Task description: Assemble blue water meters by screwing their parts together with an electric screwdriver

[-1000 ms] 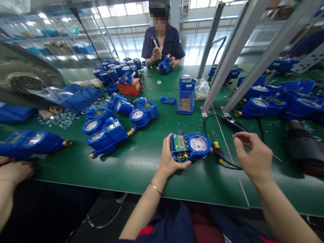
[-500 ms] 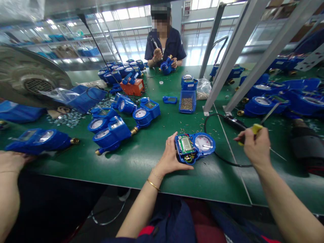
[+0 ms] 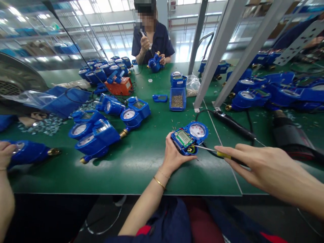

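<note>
My left hand (image 3: 174,152) is wrapped round the lower left side of a blue water meter (image 3: 189,136) on the green bench. Its display housing has no cover, so a green circuit board with a small screen (image 3: 184,137) and wires shows. My right hand (image 3: 255,163) grips a screwdriver (image 3: 222,155) by its yellow and black handle. The thin metal shaft points left, and its tip is at the wires beside the board; whether it touches them I cannot tell. Just behind the meter lie several loose small screws.
A blue bin (image 3: 177,100) of screws stands behind the meter. Several blue meters (image 3: 97,135) lie to the left, more at right. A black electric screwdriver (image 3: 234,125) and a heat gun (image 3: 291,135) lie right. One co-worker (image 3: 153,40) sits opposite; another's hand (image 3: 5,153) is at far left.
My right hand has swung the screwdriver from the right side over to the meter, its shaft now pointing left. My left hand still holds the meter. The view has shifted rightward.
</note>
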A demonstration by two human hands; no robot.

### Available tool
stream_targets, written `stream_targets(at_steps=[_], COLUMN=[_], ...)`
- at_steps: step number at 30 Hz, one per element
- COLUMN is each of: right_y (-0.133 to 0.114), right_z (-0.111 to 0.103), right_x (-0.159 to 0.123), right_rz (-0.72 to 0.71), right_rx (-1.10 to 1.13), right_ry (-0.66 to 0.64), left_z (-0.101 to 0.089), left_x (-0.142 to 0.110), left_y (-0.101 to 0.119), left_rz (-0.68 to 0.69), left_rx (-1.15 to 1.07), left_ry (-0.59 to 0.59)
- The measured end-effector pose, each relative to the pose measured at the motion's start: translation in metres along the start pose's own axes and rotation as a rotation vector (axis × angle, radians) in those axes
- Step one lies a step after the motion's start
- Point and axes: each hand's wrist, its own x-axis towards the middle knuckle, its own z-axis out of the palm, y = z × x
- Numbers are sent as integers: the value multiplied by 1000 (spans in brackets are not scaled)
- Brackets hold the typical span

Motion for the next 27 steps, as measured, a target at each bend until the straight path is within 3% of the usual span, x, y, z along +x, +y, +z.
stream_targets(at_steps=[3, 6, 11, 16, 27], right_y=[-2, -8, -19, -26, -30], right_z=[5, 9, 14, 25, 39], right_x=[4, 9, 7, -3, -18], right_rz=[-206, -241, -205, -143, -135], right_rx=[-262, -355, -373, -375, -410], right_ry=[-64, -46, -69, -68, 116], left_z=[-3, -7, -14, -13, -9], left_x=[0, 1, 8, 14, 13], left_y=[-1, -1, 0, -6, -10], left_rz=[11, 26, 58, 15, 12], left_rx=[2, 8, 26, -57, -94], left_ry=[-12, -43, -85, -39, 40])
